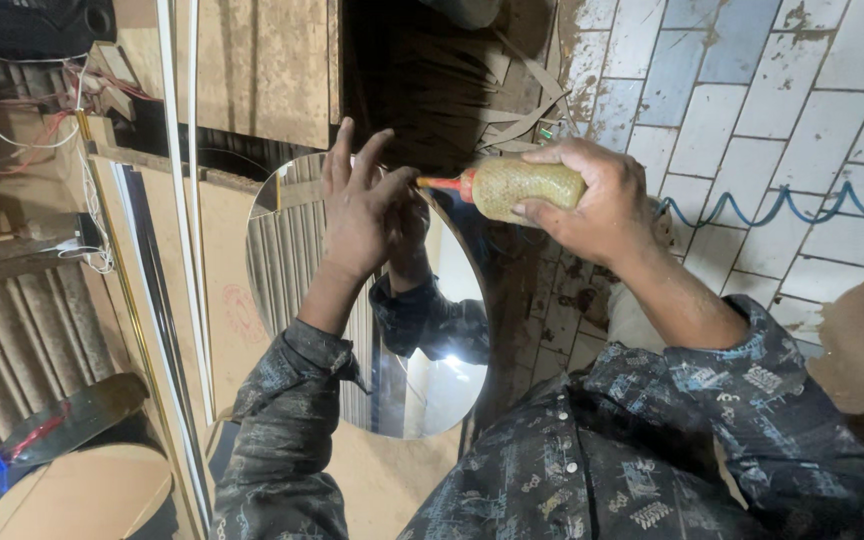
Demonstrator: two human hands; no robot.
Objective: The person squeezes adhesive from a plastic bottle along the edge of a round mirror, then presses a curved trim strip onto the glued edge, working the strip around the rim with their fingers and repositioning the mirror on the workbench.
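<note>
Glue bottle (529, 187) sits in the right hand (592, 205), up near the top edge of a round mirror (367, 330). It is a squashy yellow-green bottle, lying sideways, and its red tip (439, 183) points left at the left hand (357, 210). The right fingers are wrapped tight around the fat part of the bottle, with the thumb (552, 208) pressed on the side we can see. The left hand is held up flat against the mirror's top edge, fingers straight and a little spread, and the red tip looks like it touches that hand by the thumb. You can see the hand again in the shiny glass.

Under the mirror is a brown wooden board (222, 290). Thin white strips (180, 200) lie along the left of it. White, dirty floor tiles (752, 120) are on the right, with a curly blue hose (782, 208) across them.
</note>
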